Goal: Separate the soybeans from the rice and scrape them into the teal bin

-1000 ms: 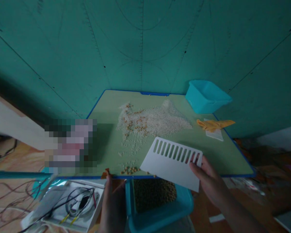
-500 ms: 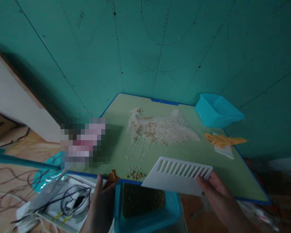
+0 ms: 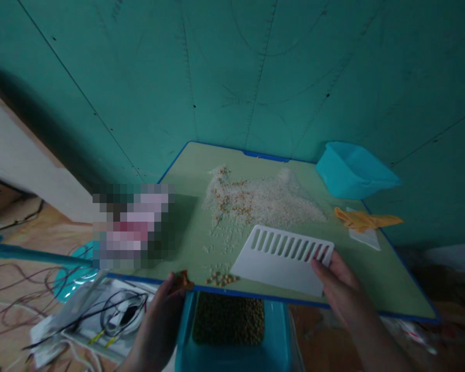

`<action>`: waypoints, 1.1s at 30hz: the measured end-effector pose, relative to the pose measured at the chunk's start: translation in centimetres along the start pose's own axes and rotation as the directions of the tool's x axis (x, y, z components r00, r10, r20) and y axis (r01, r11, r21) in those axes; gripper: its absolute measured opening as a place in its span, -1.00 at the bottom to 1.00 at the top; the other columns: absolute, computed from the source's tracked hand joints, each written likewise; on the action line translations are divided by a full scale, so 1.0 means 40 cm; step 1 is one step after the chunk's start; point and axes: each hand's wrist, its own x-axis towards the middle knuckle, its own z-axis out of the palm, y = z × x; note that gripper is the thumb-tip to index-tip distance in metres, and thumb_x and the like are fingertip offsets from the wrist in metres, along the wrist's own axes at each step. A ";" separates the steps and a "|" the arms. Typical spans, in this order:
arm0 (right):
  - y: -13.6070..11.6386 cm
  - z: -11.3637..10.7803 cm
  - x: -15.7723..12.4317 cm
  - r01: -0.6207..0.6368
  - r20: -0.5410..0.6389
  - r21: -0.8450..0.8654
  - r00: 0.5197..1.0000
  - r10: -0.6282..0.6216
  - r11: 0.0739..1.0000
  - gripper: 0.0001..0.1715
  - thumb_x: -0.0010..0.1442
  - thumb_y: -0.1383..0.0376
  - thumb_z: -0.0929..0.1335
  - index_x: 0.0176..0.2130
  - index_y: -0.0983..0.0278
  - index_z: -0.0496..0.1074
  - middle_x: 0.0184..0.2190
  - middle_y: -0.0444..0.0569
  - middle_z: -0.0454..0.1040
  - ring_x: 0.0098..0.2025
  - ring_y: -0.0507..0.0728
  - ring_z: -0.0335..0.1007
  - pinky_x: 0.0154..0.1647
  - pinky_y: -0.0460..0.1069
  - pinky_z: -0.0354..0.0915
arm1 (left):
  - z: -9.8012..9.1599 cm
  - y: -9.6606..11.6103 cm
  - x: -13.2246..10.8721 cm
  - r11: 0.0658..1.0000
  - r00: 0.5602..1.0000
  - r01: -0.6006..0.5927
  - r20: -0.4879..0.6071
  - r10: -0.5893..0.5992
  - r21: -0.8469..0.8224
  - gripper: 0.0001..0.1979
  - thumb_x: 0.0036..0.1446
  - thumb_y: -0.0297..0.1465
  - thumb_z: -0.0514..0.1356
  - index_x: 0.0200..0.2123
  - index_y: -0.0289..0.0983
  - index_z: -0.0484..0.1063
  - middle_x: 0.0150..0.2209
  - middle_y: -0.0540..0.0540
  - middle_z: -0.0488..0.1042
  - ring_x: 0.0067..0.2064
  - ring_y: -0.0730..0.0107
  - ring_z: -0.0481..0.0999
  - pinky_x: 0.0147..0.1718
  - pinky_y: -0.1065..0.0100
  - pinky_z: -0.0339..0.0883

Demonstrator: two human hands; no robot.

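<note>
My right hand (image 3: 343, 284) grips a white slotted plastic scraper (image 3: 282, 261) by its right end, thumb on top. The scraper is tilted over the front edge of the board, its left corner near a small cluster of chickpeas (image 3: 221, 279). My left hand (image 3: 160, 315) is at the front edge, thumb raised and fingers partly hidden, beside a crumpled orange-brown scrap (image 3: 185, 281). Farther back, a spread pile of white rice (image 3: 271, 199) has yellow-orange kernels (image 3: 232, 199) mixed into its left part. Below the edge, a blue bin (image 3: 277, 336) holds dark green grains and chickpeas.
At the back right of the green board (image 3: 182, 227) stands a blue container (image 3: 352, 173). An orange cloth (image 3: 362, 220) lies over a white card (image 3: 366, 237). A box of cables (image 3: 116, 315) sits below left. A blurred pinkish object (image 3: 139, 222) is on the left side.
My right hand has raised the scraper slightly over the board, toward the rice. My left hand has moved up and right, closer to the orange-brown scrap. The view has shifted a little.
</note>
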 end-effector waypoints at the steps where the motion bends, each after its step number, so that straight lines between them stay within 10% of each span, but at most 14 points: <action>1: 0.001 0.001 0.000 -0.009 0.000 -0.004 1.000 0.009 1.000 -0.60 0.03 0.09 0.38 -0.12 0.13 0.36 -0.06 0.00 0.49 0.00 0.27 0.37 0.00 0.17 0.23 | 0.004 0.001 0.000 1.000 0.999 -0.027 -0.030 0.027 -0.003 -0.73 0.07 -0.31 0.15 -0.58 -0.33 0.48 -0.62 -0.08 0.51 -0.54 0.26 0.51 -0.51 0.32 0.38; 33: -0.011 0.043 -0.013 -0.010 -0.027 0.179 1.000 0.015 0.984 -0.60 0.02 0.20 0.41 -0.09 0.10 0.38 -0.16 -0.03 0.55 -0.02 0.26 0.39 0.07 0.22 0.15 | -0.009 0.011 0.011 0.994 0.996 -0.073 0.051 0.069 0.084 -0.60 0.18 -0.38 0.02 -0.65 -0.31 0.45 -0.67 -0.07 0.48 -0.63 0.39 0.46 -0.61 0.43 0.32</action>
